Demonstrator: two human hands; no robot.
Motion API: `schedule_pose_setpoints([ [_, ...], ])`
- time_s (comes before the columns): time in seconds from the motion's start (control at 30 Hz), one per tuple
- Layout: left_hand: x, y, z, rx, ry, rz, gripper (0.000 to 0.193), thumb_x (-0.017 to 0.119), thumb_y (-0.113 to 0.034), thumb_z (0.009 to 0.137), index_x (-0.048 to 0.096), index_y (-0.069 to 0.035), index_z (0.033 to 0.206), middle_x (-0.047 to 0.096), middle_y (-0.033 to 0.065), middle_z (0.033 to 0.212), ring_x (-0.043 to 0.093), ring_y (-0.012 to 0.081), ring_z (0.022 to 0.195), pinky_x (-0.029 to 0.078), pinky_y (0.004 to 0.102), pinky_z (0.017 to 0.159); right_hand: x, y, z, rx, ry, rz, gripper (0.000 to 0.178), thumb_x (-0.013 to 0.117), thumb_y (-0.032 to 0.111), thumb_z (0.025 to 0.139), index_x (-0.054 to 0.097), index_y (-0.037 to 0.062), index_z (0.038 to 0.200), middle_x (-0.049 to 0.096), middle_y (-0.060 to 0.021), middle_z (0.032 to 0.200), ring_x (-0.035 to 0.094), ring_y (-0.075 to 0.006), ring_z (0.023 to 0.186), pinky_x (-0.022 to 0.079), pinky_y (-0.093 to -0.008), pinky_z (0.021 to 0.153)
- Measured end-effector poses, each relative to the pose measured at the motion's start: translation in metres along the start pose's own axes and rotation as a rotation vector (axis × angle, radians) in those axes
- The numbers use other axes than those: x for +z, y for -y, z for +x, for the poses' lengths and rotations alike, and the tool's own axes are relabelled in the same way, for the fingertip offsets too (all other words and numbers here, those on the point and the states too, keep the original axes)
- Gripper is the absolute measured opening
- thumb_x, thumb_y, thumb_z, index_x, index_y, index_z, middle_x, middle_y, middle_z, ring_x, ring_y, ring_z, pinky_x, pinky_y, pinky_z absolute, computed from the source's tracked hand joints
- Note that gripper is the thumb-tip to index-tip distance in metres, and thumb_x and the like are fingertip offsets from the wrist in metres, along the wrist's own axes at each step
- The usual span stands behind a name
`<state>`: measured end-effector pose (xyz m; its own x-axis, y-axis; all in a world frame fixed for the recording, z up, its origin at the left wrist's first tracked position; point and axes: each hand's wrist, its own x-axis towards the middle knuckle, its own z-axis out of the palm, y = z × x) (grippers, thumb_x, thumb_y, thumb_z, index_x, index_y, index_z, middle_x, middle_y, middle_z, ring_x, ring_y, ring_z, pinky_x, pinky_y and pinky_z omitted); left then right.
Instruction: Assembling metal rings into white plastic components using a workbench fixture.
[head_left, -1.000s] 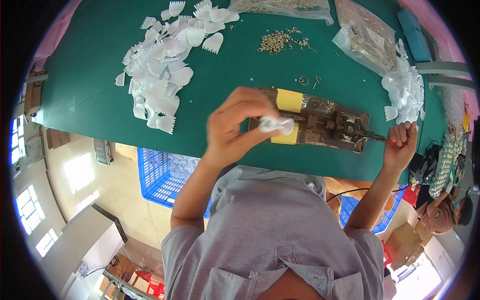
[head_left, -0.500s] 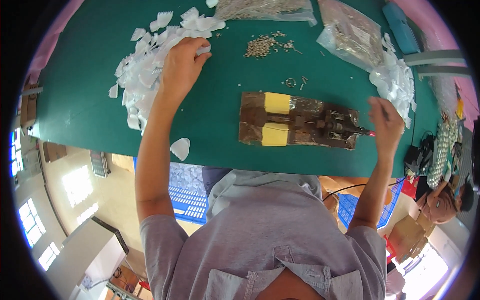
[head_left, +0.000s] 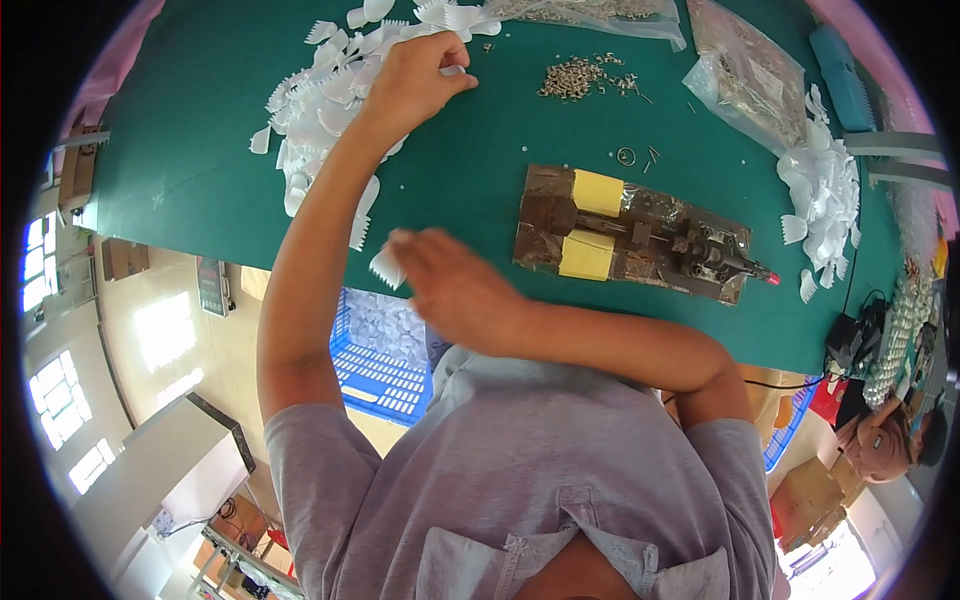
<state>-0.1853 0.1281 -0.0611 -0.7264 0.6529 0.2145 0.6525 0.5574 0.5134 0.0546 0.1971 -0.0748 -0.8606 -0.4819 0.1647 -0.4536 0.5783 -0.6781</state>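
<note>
My left hand [head_left: 425, 78] is stretched to the far side of the table, beside a heap of white toothed plastic pieces [head_left: 325, 105]. Its thumb and fingers are closed, with a bit of one white plastic piece [head_left: 453, 71] showing between them. My right hand [head_left: 455, 290] crosses in front of my body, low at the near table edge. Its blurred fingertips are over or against a single toothed piece [head_left: 386, 268]; whether they grip it cannot be seen. A brown fixture [head_left: 640, 235] with two yellow pads and a red-tipped toggle clamp [head_left: 745, 268] lies to the right, untouched.
On the green table [head_left: 470, 180] lie a pile of small metal parts [head_left: 575, 78], a metal ring [head_left: 626, 156] and pins. Clear bags of parts [head_left: 745, 75] lie at the back. More white pieces [head_left: 825, 200] are at the right; a blue crate [head_left: 385, 375] stands below the edge.
My right hand has left the area by the clamp handle and swung left to the single white piece at the near edge. The left hand stays by the heap. The whole view has shifted slightly.
</note>
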Motion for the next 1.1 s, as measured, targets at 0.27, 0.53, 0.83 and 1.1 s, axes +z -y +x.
schedule_pose_setpoints([
  [0.27, -0.047, -0.086, -0.055, -0.383, -0.184, -0.706, 0.019, 0.071, 0.001, 0.097, 0.069, 0.004, 0.116, 0.072, 0.0057, 0.087, 0.071, 0.0116, 0.076, 0.055, 0.0218, 0.071, -0.092, -0.011, -0.053, 0.198, -0.353, 0.39, 0.035, 0.073, 0.003, 0.094, 0.068, 0.0062, 0.128, 0.069, -0.014, 0.126, 0.073, -0.0286, 0.098, 0.06, -0.0377, 0.082],
  [0.53, 0.002, -0.166, -0.136, -0.04, -0.19, -0.587, 0.023, 0.075, 0.014, 0.084, 0.078, -0.002, 0.1, 0.076, 0.0096, 0.098, 0.074, 0.0141, 0.079, 0.056, 0.0241, 0.062, -0.262, -0.118, -0.212, 1.075, -0.636, -0.642, 0.021, 0.077, 0.028, 0.091, 0.079, 0.0113, 0.104, 0.079, -0.0051, 0.091, 0.075, -0.0266, 0.082, 0.057, -0.0374, 0.073],
  [0.83, 0.05, -0.177, -0.125, 0.287, -0.22, -0.058, 0.032, 0.079, 0.002, 0.069, 0.076, -0.007, 0.1, 0.072, 0.0008, 0.096, 0.06, 0.0198, 0.079, 0.051, 0.0338, 0.066, -0.246, -0.164, -0.261, 1.034, -0.726, -0.576, 0.02, 0.082, 0.019, 0.086, 0.077, 0.0063, 0.101, 0.075, -0.01, 0.093, 0.07, -0.0248, 0.078, 0.054, -0.0365, 0.073],
  [1.1, 0.061, -0.175, -0.132, 0.23, -0.266, 0.047, 0.029, 0.08, -0.003, 0.072, 0.077, -0.011, 0.099, 0.068, -0.0025, 0.11, 0.058, 0.0219, 0.096, 0.047, 0.038, 0.082, -0.24, -0.153, -0.261, 1.077, -0.772, -0.219, 0.027, 0.08, 0.016, 0.091, 0.075, -0.0005, 0.112, 0.074, -0.0057, 0.09, 0.066, -0.0114, 0.073, 0.053, -0.0278, 0.068],
])
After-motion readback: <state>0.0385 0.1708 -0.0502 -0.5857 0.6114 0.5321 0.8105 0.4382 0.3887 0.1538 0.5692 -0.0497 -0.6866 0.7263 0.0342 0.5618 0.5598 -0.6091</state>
